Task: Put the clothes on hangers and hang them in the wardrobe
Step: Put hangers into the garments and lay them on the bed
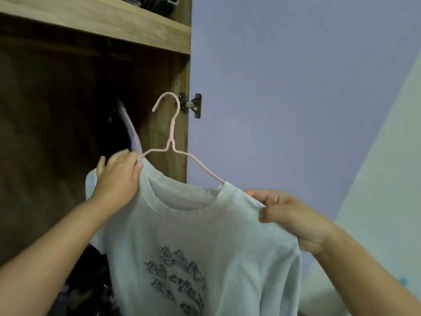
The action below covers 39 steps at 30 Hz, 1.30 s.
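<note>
1. A person stands at an open wardrobe (pixel 180 71) holding up a pale grey T-shirt (pixel 205 236) with a dark printed design on its chest; only the two bare forearms and hands show.
2. A thin pink hanger (pixel 171 135) is already threaded through the neck of the shirt; its hook and both sloping arms rise above the collar, while its ends are hidden inside the cloth.
3. The left hand (pixel 118 179) rests on the shirt's left shoulder beside the collar; the thumb and a fingertip look pinched on the cloth where the hanger arm goes in, while the other fingers lie fairly straight.
4. The right hand (pixel 293 217) has its fingers curled round a fold of the shirt's right shoulder, gripping it firmly.
5. As a judgement, this shirt is nearly on its hanger; the shoulders seem to need a last tug into place.
6. The hook is free in the air, in front of the wardrobe's wooden side panel; hanging it inside is not yet done.
7. The rail is lost in the dark interior; I cannot tell where it runs.
8. A light garment (pixel 132 128) already hangs inside, just left of the hook; dark clothes (pixel 91 281) are piled low in the wardrobe.
9. A wooden shelf (pixel 114 26) crosses above the opening; a metal hinge (pixel 193 104) sits close behind the hook and could catch it; the open door (pixel 296 87) stands to the right.
</note>
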Each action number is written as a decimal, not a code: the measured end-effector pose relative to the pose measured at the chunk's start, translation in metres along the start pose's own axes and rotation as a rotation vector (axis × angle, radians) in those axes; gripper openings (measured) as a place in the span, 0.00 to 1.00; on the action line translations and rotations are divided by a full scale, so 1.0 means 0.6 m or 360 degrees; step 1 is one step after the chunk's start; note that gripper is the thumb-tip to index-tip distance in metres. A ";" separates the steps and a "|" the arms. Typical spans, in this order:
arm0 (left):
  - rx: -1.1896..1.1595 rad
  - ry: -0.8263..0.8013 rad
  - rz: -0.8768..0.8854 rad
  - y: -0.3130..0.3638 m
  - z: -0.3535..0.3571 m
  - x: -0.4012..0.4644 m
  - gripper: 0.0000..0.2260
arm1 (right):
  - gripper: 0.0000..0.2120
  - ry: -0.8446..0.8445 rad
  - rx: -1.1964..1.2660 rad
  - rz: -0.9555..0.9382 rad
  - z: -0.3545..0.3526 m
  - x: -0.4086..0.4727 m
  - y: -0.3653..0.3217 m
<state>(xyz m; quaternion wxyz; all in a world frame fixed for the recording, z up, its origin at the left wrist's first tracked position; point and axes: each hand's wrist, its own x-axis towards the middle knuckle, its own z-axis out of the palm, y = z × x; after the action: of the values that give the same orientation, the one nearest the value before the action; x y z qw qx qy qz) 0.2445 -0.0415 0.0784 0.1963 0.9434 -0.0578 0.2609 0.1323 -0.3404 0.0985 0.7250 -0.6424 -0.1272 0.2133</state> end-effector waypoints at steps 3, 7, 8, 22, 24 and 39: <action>-0.0101 -0.0263 0.0086 0.043 0.025 -0.043 0.11 | 0.23 0.0065 -0.0124 0.0077 -0.034 -0.072 0.015; -0.0214 -0.0284 0.0147 0.102 0.062 -0.090 0.11 | 0.20 0.0311 -0.0437 0.0082 -0.067 -0.159 0.021; -0.0256 -0.0253 0.0177 0.119 0.069 -0.101 0.11 | 0.18 0.0390 -0.0546 0.0080 -0.072 -0.178 0.023; -0.0792 -0.0453 0.1087 0.306 0.133 -0.161 0.19 | 0.09 0.1837 -0.1224 0.0325 -0.014 -0.410 0.145; -0.0905 -0.0499 0.1204 0.337 0.142 -0.176 0.15 | 0.10 0.1988 -0.1213 0.0344 0.011 -0.446 0.159; -0.1406 -0.0935 0.1804 0.686 0.113 -0.460 0.09 | 0.06 0.3053 -0.0974 0.0578 0.188 -0.831 0.219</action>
<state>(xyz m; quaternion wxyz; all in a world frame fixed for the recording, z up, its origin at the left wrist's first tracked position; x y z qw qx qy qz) -0.0474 -0.4438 0.0227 0.3674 0.6345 -0.6799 0.0134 -0.3757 -0.4661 0.0298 0.2831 -0.7096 0.5570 -0.3256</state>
